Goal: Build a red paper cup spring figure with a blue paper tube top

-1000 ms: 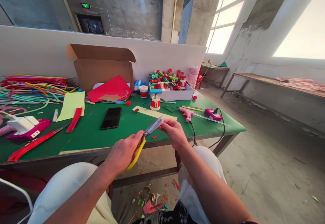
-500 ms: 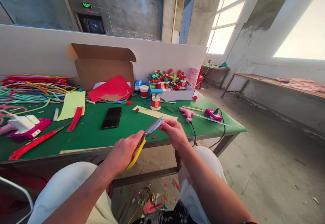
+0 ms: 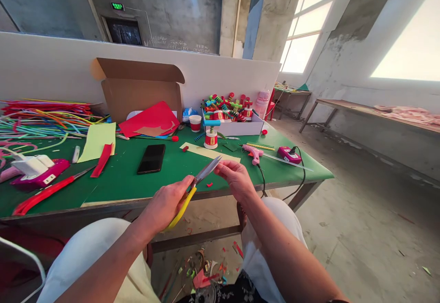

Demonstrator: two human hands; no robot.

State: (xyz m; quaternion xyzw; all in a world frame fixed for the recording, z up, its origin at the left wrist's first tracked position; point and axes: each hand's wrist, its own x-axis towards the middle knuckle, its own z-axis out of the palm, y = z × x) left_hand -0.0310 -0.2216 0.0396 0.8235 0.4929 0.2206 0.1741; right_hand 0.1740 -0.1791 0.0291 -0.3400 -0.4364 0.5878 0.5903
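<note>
My left hand (image 3: 171, 202) is closed round the yellow handles of a pair of scissors (image 3: 207, 169), blades pointing up and to the right. Close to the blade tips, my right hand (image 3: 237, 178) is in a pinch; whatever lies between its fingers is too small to make out. Both hands are over the front edge of the green table (image 3: 120, 186). Beyond them stands a small red and white paper-cup figure (image 3: 211, 140) with a blue bar on top and coiled arms. A red scrap (image 3: 209, 184) lies just under the blades.
A black phone (image 3: 151, 159) lies left of centre, with red-handled scissors (image 3: 48, 195) farther left. To the right are a pink glue gun (image 3: 255, 154) and its cord. Behind stand a white box (image 3: 240, 129) of similar figures and an open cardboard box (image 3: 140, 96). Colourful pipe cleaners (image 3: 44, 119) fill the back left.
The scissor blades have come closer together, and the left hand has shifted slightly left and down with the handles. My right hand has hardly moved.
</note>
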